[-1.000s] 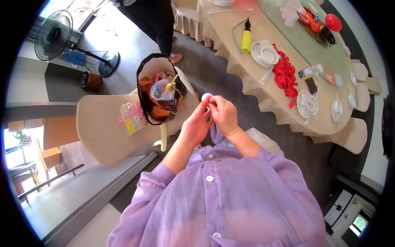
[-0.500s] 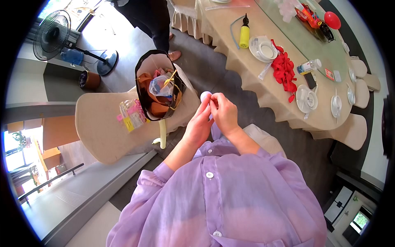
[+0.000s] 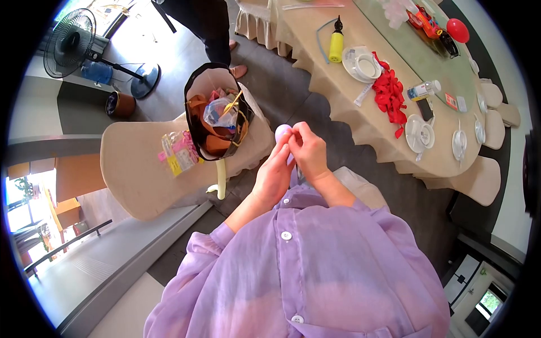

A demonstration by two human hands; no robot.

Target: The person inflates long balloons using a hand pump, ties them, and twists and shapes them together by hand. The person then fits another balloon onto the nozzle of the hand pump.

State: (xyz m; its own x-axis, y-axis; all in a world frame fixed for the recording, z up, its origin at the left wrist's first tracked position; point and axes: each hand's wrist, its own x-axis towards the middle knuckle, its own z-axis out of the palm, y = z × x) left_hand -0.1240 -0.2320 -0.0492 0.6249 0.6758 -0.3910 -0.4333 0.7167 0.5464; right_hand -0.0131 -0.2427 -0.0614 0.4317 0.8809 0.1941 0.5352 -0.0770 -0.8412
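A light purple balloon [image 3: 283,132] shows its small rounded end above my fingertips, and a longer part hangs below between my hands. My left hand [image 3: 273,176] is closed around it, fingers pointing up. My right hand [image 3: 308,151] pinches it from the right, fingertips touching those of my left hand. The spot where the fingers meet is too small to make out. To the left, an open black bag [image 3: 197,124] with mixed items stands on a beige chair [image 3: 129,169]. A plastic packet [image 3: 181,153] lies beside it, and a pale yellow balloon [image 3: 221,180] hangs at the chair's edge.
On the round table [image 3: 315,50] at the right are a yellow hand pump [image 3: 336,46], a pile of red balloons [image 3: 389,93], a bottle [image 3: 424,90] and wrapped dishes [image 3: 420,135]. A person [image 3: 208,28] stands beyond the bag. A fan [image 3: 70,42] stands at upper left.
The view has shifted slightly. My hands stay together on the purple balloon, with less of its lower part visible. The person's legs appear slightly further left.
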